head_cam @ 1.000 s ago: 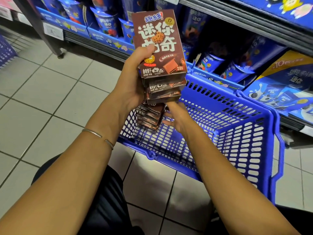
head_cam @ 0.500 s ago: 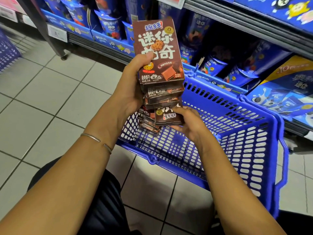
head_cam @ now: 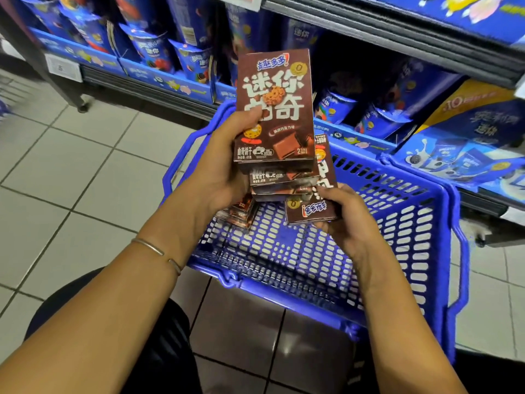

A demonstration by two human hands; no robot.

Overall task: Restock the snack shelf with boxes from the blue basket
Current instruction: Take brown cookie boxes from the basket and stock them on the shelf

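Note:
My left hand (head_cam: 224, 163) grips a stack of brown cookie boxes (head_cam: 275, 109) above the blue basket (head_cam: 443, 223), thumb across the top box's front. My right hand (head_cam: 346, 220) holds one more brown box (head_cam: 315, 207) upside down, pressed against the right side of the stack. A few brown boxes (head_cam: 240, 211) lie in the basket's far left corner, partly hidden by my left wrist. The snack shelf (head_cam: 170, 81) runs behind the basket, filled with blue packs.
The basket stands on the tiled floor (head_cam: 85, 172) against the low shelf edge. Blue snack cups (head_cam: 335, 106) and a large blue and yellow pack (head_cam: 468, 137) sit on the shelf at right. An upper shelf (head_cam: 397, 32) overhangs. My dark-clad knee (head_cam: 113, 308) is below.
My right hand lifted one box out of the basket and brought it up beside the stack. The left hand's stack stayed roughly in place while the view shifted closer to the shelf.

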